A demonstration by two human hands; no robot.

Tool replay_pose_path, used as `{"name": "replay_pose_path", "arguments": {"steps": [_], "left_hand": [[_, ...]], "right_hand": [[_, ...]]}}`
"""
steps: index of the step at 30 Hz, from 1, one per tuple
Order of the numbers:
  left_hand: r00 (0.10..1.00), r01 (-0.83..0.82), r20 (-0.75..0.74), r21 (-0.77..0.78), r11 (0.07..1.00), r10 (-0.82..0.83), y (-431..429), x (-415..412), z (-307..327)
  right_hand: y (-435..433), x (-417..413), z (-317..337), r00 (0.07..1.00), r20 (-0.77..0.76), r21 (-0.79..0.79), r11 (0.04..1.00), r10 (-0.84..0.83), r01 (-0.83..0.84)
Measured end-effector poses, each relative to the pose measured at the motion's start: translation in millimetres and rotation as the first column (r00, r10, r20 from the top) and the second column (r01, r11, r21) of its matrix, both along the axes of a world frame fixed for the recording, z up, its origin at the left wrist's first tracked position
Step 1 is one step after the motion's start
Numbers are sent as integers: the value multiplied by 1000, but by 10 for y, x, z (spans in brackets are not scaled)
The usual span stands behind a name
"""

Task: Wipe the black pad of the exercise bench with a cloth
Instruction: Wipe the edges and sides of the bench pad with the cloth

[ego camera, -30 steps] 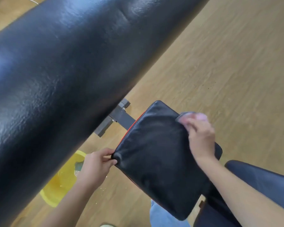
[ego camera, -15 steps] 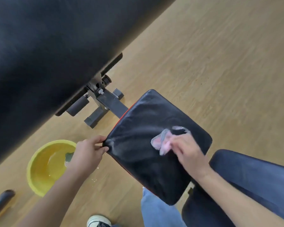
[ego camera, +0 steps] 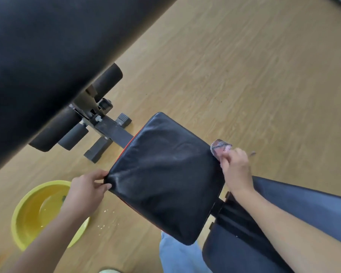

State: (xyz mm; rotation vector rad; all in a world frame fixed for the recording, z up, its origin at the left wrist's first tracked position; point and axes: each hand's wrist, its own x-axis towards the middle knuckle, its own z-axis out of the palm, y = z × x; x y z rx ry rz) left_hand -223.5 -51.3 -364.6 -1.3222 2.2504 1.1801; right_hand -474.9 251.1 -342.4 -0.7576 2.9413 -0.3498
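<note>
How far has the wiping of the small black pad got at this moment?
Looks done: faint streaks across the black pad suggest its top has been passed over. In hand: the right hand grips the cloth at the pad's right edge, while the left hand pinches the left corner. Left: the near end shows no clear streaks; the yellow basin sits alongside.

I see left hand (ego camera: pixel 87 187) pinching black pad (ego camera: pixel 165 174) corner | right hand (ego camera: pixel 237 170) clutching cloth (ego camera: pixel 220 145) at pad's far edge | yellow basin (ego camera: pixel 28 211) below left fingers (ego camera: pixel 104 186)

Two hands, left (ego camera: pixel 87 186) and right (ego camera: pixel 237 170), one cloth (ego camera: pixel 220 145), one yellow basin (ego camera: pixel 28 209), two black pads (ego camera: pixel 165 174).
</note>
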Motion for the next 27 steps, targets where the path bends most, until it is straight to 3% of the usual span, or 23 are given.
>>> {"name": "replay_pose_path", "arguments": {"steps": [1, 3, 5, 6, 7, 8, 9, 11, 13, 15, 16, 19, 20, 21, 22, 25, 27], "left_hand": [[1000, 0, 0, 0, 1000, 0, 5, 1, -8], [1000, 0, 1, 6, 1000, 0, 6, 3, -11], [1000, 0, 2, 6, 1000, 0, 11, 14, -3], [1000, 5, 2, 2, 1000, -5, 18, 16, 3], [1000, 8, 1, 0, 1000, -8, 22, 14, 1], [1000, 9, 0, 0, 1000, -9, 26, 11, -2], [1000, 8, -1, 1, 1000, -8, 27, 13, -4], [1000, 6, 4, 5, 1000, -6, 34, 18, -12], [1000, 0, 4, 8, 1000, 0, 38, 17, -21], [1000, -5, -5, 4, 1000, 5, 41, 15, -25], [1000, -2, -2, 3, 1000, 2, 44, 19, -29], [1000, -14, -10, -1, 1000, 14, 44, 31, -28], [1000, -14, -15, -4, 1000, 13, 53, 30, -33], [1000, -16, -19, -8, 1000, 16, 63, 33, -39], [999, -20, -25, -14, 1000, 20, 69, 36, -44], [999, -34, -41, -16, 999, 33, 88, 56, -76], [998, -50, -38, 2, 999, 50, 91, 54, -66]], "right_hand": [[7, 122, -40, 999, 20, 16, 999, -38, 38], [66, 615, -95, 967, 23, 144, 956, 253, -254], [271, 1075, -85, 755, 194, 182, 734, 626, -655], [363, 1137, -66, 586, 300, 172, 561, 753, -810], [375, 1064, 18, 399, 365, 175, 359, 841, -917], [321, 899, 89, 252, 336, 231, 180, 907, -956], [316, 658, 44, 175, 308, 252, 97, 935, -963], [209, 201, 103, 400, 340, 210, 346, 851, -914], [176, -18, 150, 688, 208, 327, 614, 695, -718], [255, 55, 228, 830, 194, 279, 782, 522, -557], [290, 161, 248, 830, 240, 277, 784, 503, -555], [286, 512, 269, 659, 365, 495, 463, 657, -735], [326, 618, 245, 579, 423, 490, 362, 697, -793], [370, 746, 214, 448, 510, 470, 198, 734, -860], [389, 894, 183, 353, 576, 398, 125, 737, -909], [363, 1156, 109, 224, 605, 379, -29, 764, -925], [358, 1139, 88, 237, 577, 393, -11, 781, -919]]}}
